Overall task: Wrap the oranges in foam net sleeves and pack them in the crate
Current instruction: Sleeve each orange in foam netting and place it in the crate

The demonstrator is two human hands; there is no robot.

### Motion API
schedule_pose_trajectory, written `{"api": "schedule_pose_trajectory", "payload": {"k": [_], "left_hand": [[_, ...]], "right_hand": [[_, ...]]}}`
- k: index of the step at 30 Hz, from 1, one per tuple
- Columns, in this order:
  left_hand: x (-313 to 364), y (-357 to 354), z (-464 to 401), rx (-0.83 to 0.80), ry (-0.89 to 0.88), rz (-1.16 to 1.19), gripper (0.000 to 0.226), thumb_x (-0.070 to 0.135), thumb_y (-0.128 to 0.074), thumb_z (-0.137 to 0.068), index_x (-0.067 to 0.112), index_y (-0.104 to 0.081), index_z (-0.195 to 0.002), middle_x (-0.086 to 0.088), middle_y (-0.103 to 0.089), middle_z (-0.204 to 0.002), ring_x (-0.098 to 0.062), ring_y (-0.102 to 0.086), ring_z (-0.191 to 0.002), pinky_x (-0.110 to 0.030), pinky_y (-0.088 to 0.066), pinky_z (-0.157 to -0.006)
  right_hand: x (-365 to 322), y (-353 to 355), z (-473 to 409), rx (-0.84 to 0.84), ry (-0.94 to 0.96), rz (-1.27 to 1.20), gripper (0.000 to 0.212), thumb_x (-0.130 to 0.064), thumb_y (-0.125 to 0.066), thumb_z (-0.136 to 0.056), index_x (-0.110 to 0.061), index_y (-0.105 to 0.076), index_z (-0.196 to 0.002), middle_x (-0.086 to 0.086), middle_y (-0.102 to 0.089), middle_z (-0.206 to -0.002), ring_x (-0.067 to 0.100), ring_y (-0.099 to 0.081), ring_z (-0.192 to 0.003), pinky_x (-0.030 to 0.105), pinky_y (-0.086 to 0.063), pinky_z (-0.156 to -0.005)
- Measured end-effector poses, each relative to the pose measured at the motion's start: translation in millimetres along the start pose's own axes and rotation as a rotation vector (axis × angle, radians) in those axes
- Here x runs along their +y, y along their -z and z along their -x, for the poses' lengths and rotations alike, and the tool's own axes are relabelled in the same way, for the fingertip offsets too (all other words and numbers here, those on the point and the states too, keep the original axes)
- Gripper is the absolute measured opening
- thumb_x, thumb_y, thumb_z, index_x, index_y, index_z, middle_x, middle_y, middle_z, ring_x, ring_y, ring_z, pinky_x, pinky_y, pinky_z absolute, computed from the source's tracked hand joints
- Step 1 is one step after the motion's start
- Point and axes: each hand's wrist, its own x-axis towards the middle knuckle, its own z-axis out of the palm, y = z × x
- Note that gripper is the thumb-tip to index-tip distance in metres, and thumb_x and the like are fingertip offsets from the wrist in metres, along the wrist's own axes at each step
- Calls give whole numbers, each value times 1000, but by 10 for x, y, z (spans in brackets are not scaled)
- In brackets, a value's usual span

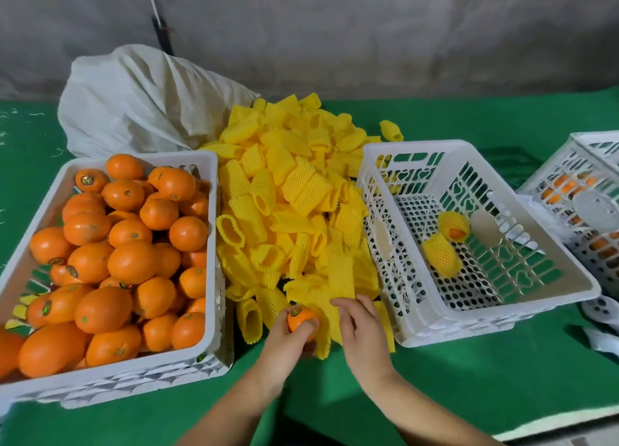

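My left hand (284, 345) grips an orange (299, 317) with a small sticker on top, just in front of the pile of yellow foam net sleeves (288, 191). My right hand (360, 328) pinches a yellow sleeve (326, 331) that lies against the orange's right side. A white crate (207, 244) on the left is heaped with bare oranges (130, 261). The white slotted crate (485, 315) on the right holds two sleeved oranges (442, 253), one behind the other.
A crumpled white sack (134, 103) lies behind the orange crate. At the far right stands another white crate (576, 184) with oranges inside, and bits of white plastic (599, 311) lie by it. Green cloth (469, 378) covers the table; its front edge runs along the lower right.
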Motion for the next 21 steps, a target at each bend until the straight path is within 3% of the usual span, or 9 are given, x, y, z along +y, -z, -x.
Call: {"api": "schedule_pose_trajectory", "payload": {"k": [4, 7, 11, 14, 16, 19, 21], "left_hand": [[196, 108, 112, -17, -52, 127, 55, 39, -78, -77, 21, -61, -127, -13, -73, -103, -26, -68, -75, -40, -56, -73], [389, 150, 200, -28, -117, 151, 57, 43, -82, -76, 21, -63, -125, -9, -71, -98, -27, -66, -75, -41, -55, -75], [626, 232, 307, -20, -195, 93, 64, 49, -84, -69, 22, -65, -123, -8, -70, -98, -24, -68, -74, -36, -57, -70], [762, 298, 358, -16, -236, 54, 53, 43, -78, -78, 24, -64, -125, -10, -68, -107, -23, -67, -76, -35, -56, -70], [836, 321, 383, -12, -258, 45, 46, 38, -78, -85, 25, -63, -127, -11, -67, -110, -22, -67, -75, -32, -55, -68], [910, 327, 436, -27, -308, 3, 44, 33, -78, -89, 26, -62, -130, -15, -65, -119, -18, -68, -74, -28, -55, -65], [941, 306, 478, -43, -338, -40, 51, 38, -75, -82, 27, -62, -130, -15, -61, -126, -14, -68, -73, -27, -56, -66]], "right_hand": [[-194, -28, -199, -5, -24, -108, 29, -18, -68, -99, -46, -61, -101, -21, -55, -101, 7, -60, -95, 29, -50, -79], [-350, -70, -272, -105, -63, -275, 19, -29, -68, -98, -39, -54, -107, -20, -50, -73, 5, -45, -65, 22, -37, -60], [-593, -3, -416, -176, -41, -391, 22, -38, -64, -93, -43, -57, -114, -23, -55, -74, 1, -44, -60, 15, -37, -56], [-722, 80, -545, -255, -76, -416, 34, -25, -67, -89, -48, -60, -113, -22, -49, -62, 0, -42, -57, 17, -37, -52], [-769, 131, -624, -258, -70, -389, 30, -16, -66, -94, -44, -63, -105, -19, -45, -56, 3, -38, -52, 19, -33, -47], [-849, 197, -708, -254, -82, -409, 19, -21, -54, -94, -35, -68, -95, -9, -38, -54, 14, -31, -49, 27, -24, -45], [-909, 236, -749, -258, -116, -426, 25, -27, -47, -89, -30, -72, -85, 2, -34, -57, 19, -29, -53, 30, -19, -49]]}}
